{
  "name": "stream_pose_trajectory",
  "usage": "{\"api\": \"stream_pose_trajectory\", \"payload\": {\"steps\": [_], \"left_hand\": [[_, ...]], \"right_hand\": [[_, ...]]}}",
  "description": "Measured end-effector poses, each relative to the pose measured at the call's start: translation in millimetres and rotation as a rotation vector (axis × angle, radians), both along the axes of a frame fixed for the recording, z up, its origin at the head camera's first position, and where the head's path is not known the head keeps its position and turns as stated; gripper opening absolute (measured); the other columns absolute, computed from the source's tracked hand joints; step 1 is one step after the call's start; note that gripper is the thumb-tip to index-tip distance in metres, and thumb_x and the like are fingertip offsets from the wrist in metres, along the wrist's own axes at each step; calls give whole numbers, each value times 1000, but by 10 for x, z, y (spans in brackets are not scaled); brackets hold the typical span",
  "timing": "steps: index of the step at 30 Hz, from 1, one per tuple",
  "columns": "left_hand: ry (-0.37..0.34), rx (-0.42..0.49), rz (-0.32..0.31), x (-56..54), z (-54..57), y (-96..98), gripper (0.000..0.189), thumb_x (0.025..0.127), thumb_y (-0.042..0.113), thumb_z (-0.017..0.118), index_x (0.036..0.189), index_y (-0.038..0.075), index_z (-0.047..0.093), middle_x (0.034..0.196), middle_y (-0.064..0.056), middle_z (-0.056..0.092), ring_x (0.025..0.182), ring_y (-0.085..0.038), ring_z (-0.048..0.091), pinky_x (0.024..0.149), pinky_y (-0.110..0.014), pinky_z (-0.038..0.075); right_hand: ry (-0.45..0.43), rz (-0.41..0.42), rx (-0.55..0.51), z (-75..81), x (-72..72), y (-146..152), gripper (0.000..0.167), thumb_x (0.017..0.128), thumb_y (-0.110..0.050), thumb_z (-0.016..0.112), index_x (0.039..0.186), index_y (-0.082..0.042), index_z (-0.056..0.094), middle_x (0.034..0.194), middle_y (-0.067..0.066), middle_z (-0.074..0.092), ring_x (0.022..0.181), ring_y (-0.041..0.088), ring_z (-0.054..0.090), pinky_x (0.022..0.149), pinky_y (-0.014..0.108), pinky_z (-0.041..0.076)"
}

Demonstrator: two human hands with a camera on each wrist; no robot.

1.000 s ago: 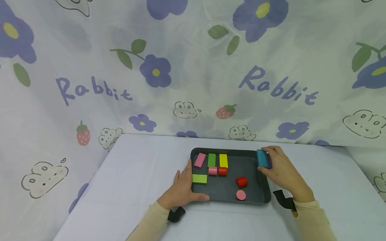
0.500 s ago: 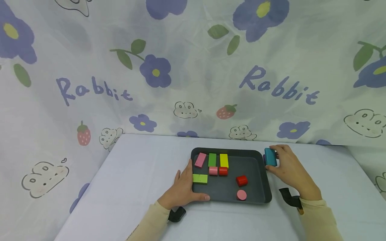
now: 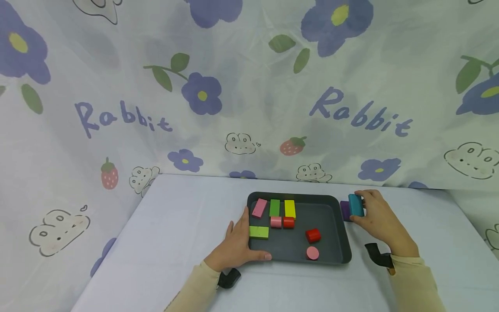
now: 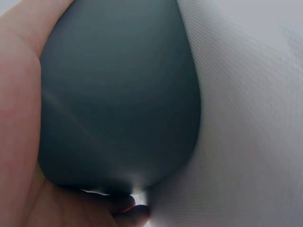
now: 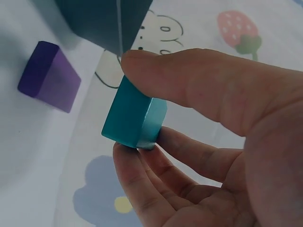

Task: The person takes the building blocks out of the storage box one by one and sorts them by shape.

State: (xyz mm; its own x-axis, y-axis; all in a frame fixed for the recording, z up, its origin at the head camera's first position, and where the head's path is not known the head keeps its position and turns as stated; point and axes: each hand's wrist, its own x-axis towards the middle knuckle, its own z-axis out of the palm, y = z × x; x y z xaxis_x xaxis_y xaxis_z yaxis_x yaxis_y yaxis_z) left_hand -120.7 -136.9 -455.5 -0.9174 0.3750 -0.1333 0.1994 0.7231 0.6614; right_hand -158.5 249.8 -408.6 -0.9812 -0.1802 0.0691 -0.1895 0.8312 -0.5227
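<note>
My right hand [image 3: 380, 216] pinches a teal-blue rectangular block [image 3: 356, 205] just right of the tray. In the right wrist view, the thumb presses one end of the blue block [image 5: 130, 113] and the fingertips the other. A purple block [image 3: 345, 211] stands on the table between the blue block and the tray. At the tray's left front corner, my left hand [image 3: 234, 245] lies with straight fingers along the left side and the thumb along the front edge. The left wrist view shows the dark tray's outer side [image 4: 118, 94] filling the space between thumb and fingers.
The dark grey tray [image 3: 296, 249] holds a pink block [image 3: 259, 208], a green block [image 3: 274, 208], a yellow block [image 3: 290, 209], a lime block [image 3: 259, 232] and several red and pink cylinders. Printed cloth [image 3: 249, 108] hangs behind the white table [image 3: 175, 216].
My right hand has moved the blue block rightward from above the tray's right rim to beyond it. More of the purple block shows. The left hand and tray stay put.
</note>
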Motion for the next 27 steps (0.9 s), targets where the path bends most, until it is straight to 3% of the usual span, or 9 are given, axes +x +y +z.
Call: {"api": "stream_pose_trajectory", "payload": {"steps": [15,27], "left_hand": [[2,-8,-4,0,-24,-4,138,75,59,83,158,-2,-10,166,-20,10,152,-35,18,118,-64,-1],[-8,-14,0,-1,-32,6,140,73,62,82,159,0,-10,167,-16,8,152,-33,16,119,-62,-1]], "right_hand": [[-74,-25,8,-116,-73,129,73,81,-6,80,137,20,41,133,44,35,106,53,57,87,63,51],[-82,-40,30,-192,-86,161,72,80,-5,78,136,20,41,132,45,35,107,54,51,89,67,47]]}}
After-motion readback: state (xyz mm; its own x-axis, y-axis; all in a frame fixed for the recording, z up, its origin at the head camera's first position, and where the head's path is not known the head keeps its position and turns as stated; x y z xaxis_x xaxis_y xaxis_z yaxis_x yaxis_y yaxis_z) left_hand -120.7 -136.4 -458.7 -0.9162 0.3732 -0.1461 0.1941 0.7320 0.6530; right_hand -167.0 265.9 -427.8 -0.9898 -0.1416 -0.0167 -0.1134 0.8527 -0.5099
